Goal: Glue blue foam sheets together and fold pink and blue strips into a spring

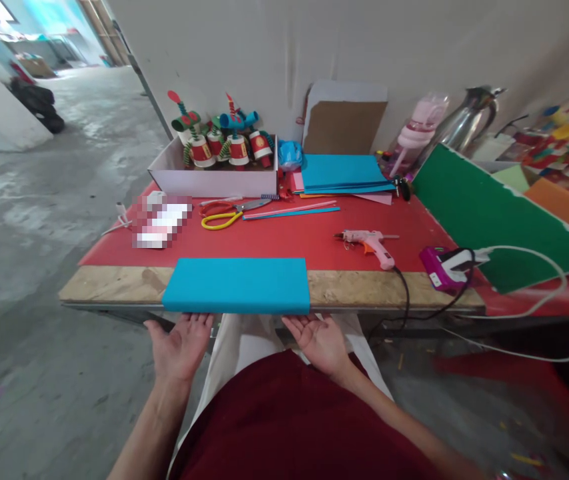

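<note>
A folded sheet of blue paper (237, 283) lies across the front edge of the table, its near side hanging slightly over. My left hand (179, 347) is palm up below the paper's left part, fingers stretched out and the tips meeting its lower edge. Under the right part is my right hand (318, 340), also palm up with fingers extended; its fingertips are close to the edge. Whether either hand bears any of the paper's weight I cannot tell. Beyond the paper lie scissors (222, 219) with red and yellow handles, and to the right a pink glue gun (370, 245).
A white box (214, 181) with several paper-cup figures stands at the back left. Blue sheets (342, 172) are stacked behind thin paper strips (289, 212). On the right are a purple power adapter (439, 270), cables and a leaning green board (499, 220). A steel jug (464, 123) stands behind.
</note>
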`<state>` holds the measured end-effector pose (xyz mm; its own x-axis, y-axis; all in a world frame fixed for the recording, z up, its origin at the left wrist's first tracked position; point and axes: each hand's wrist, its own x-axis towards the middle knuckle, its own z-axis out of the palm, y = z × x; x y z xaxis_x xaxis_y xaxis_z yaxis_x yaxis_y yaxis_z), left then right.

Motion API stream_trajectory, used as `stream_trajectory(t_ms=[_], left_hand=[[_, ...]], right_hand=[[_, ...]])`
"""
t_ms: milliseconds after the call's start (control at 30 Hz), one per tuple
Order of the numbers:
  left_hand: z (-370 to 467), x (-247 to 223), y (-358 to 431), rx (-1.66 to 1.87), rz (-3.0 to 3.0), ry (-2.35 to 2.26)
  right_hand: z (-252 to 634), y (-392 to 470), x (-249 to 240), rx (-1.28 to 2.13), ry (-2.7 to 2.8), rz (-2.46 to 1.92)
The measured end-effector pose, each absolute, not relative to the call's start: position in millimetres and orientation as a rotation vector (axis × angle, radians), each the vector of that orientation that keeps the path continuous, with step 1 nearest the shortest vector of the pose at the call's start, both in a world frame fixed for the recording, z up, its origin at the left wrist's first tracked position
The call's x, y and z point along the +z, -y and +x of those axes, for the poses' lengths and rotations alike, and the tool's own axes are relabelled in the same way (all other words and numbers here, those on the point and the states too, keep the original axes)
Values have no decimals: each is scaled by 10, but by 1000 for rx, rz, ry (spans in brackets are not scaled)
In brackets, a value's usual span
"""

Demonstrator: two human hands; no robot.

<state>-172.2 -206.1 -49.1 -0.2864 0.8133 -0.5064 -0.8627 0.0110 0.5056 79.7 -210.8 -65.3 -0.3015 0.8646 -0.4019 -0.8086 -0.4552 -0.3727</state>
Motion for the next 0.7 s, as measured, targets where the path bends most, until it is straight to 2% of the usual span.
stream_trajectory(t_ms=[400,567,700], left_hand=[[-1585,-572,1903,1602,60,-1030],[-1779,-800,2053,1636,103,-1191],[-1897,-977,2300,1514,145,-1260]], right_hand=[[889,2037,-669,1781,593,-823],[1102,2082,-838,1766,604,-935],[1218,2218,-923,1763,612,-1083]])
